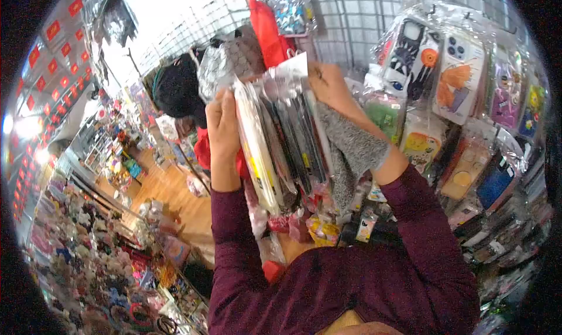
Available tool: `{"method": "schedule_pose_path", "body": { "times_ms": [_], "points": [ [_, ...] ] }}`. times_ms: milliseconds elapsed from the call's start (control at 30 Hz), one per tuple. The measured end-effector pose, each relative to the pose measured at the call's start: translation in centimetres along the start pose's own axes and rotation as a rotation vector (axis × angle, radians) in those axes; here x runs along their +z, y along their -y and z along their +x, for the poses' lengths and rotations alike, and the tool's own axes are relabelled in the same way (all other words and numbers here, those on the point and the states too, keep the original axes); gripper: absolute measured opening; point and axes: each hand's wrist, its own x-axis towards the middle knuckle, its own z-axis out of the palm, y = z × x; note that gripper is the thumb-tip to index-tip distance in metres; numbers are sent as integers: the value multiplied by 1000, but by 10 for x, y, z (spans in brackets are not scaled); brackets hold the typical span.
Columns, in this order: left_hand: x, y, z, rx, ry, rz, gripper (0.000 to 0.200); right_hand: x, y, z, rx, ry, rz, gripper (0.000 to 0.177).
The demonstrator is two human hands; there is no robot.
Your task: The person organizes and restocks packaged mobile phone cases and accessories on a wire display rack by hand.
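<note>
Between my two hands, in front of the wire grid, is a stack of thin plastic-wrapped packs [287, 139] seen edge-on. The packs on its left are clear and whitish with yellow marks, while those towards the right are black. My left hand [224, 115] is closed on the stack's left side, thumb towards me. At the upper right edge, my right hand [324, 82] grips the same stack, its fingers mostly hidden behind the packs. A grey fuzzy cloth [354, 142] hangs along my right forearm, against the stack's right side.
Phone cases in clear packaging [459, 77] hang on the wire grid [339, 19] to the right. A black knit hat [177, 86] and a grey patterned bag [228, 63] are at the left. Small packaged goods [325, 229] lie below, and crowded accessory displays [88, 265] fill the lower left.
</note>
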Motion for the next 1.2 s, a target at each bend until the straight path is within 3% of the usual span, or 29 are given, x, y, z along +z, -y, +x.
{"method": "schedule_pose_path", "body": {
  "times_ms": [100,167,200,367,433,500,533,567,733,800,900,967,1033,1067,1167,1200],
  "points": [
    [4,-10,9,111,267,247,25,-1,-22,-1,-31,-89,-43,28],
    [21,-26,14,107,371,112,26,-3,-43,3,-77,-111,-92,27],
    [24,-30,17,128,384,181,25,-3,-55,5,-84,-110,-31,26],
    [36,-35,36,202,324,466,22,-17,-55,9,-156,-147,62,22],
    [28,-15,51,223,311,524,25,-27,-48,5,6,-104,-130,24],
    [30,-5,53,203,215,414,28,-36,-32,-6,155,-125,23,22],
    [31,-3,53,192,121,298,31,-41,-28,-15,164,-126,31,22],
    [30,-9,53,172,94,390,36,-45,-24,-26,112,-190,32,21],
    [0,22,81,200,206,538,38,-63,-2,-87,50,-262,72,15],
    [1,25,92,211,255,624,38,-70,2,-105,222,-152,158,16],
    [12,21,108,96,301,823,39,-76,2,-120,249,-152,152,14],
    [21,38,122,203,277,707,39,-78,6,-129,307,-148,218,13],
    [31,43,132,85,285,645,37,-80,1,-138,222,-122,202,13],
    [46,32,129,-46,234,567,39,-83,6,-142,295,-79,228,12],
    [45,50,161,-150,283,629,41,-83,-1,-156,247,-117,218,12],
    [47,58,162,-170,281,485,43,-83,-3,-160,254,-137,244,11]
  ]
}}
